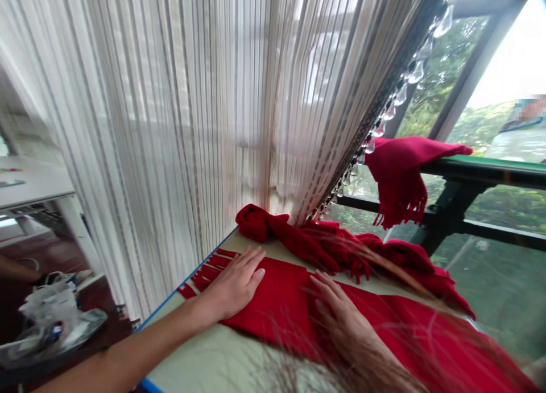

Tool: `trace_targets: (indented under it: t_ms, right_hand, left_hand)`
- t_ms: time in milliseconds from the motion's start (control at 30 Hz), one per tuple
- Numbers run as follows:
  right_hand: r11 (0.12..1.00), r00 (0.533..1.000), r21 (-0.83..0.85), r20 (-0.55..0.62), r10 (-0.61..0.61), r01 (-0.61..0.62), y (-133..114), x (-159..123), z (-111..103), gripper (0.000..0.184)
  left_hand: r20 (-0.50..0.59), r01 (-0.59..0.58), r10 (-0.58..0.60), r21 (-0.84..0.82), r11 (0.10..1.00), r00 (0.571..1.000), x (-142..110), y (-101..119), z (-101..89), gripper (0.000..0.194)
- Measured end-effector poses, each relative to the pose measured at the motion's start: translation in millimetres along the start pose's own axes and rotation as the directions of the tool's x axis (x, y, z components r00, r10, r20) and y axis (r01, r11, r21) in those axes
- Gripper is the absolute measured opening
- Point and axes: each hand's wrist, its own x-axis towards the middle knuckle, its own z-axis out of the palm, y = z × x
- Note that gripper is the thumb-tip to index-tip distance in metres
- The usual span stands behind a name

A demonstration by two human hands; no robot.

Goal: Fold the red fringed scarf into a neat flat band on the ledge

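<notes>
A red fringed scarf (pixel 281 296) lies spread flat across a pale table (pixel 205 359), its fringe towards the table's blue left edge. My left hand (pixel 241 285) rests flat on the scarf near the fringed end, fingers stretched forward. Farther right, my right hand (pixel 341 313) lies on the same scarf, palm down with its fingers extended. Strands of hair blur across the view and partly cover the right hand and the near side of the cloth.
Behind the scarf lies a bunched heap of red cloth (pixel 315 242). Another red fringed scarf (pixel 396 177) hangs over the window railing (pixel 490 168). A striped string curtain (pixel 183 125) with beads falls beside the table. Plastic bags (pixel 51 319) sit at lower left.
</notes>
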Motion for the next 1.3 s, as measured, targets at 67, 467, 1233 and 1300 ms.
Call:
trace_targets:
  t_ms: [67,467,1233,1300]
  right_hand:
    - [0.995,0.997,-0.094,0.062,0.043,-0.037,4,1,0,0.059]
    - [0.982,0.971,-0.17,0.21,0.113,-0.078,-10,6,-14,0.061]
    - [0.999,0.989,-0.023,0.14,0.05,-0.047,-7,7,-11,0.062]
    - [1.0,0.988,0.019,0.154,0.014,-0.017,-15,13,-13,0.062]
  left_hand:
    - [0.072,0.044,-0.047,0.046,0.998,0.996,4,-2,8.1,0.06]
    - [0.268,-0.027,-0.022,0.18,0.983,0.963,-7,-4,-9.5,0.075]
    - [0.275,-0.129,0.108,0.061,0.99,0.955,20,28,15.5,0.083]
    - [0.263,-0.15,0.134,0.042,0.988,0.955,20,26,16.8,0.08]
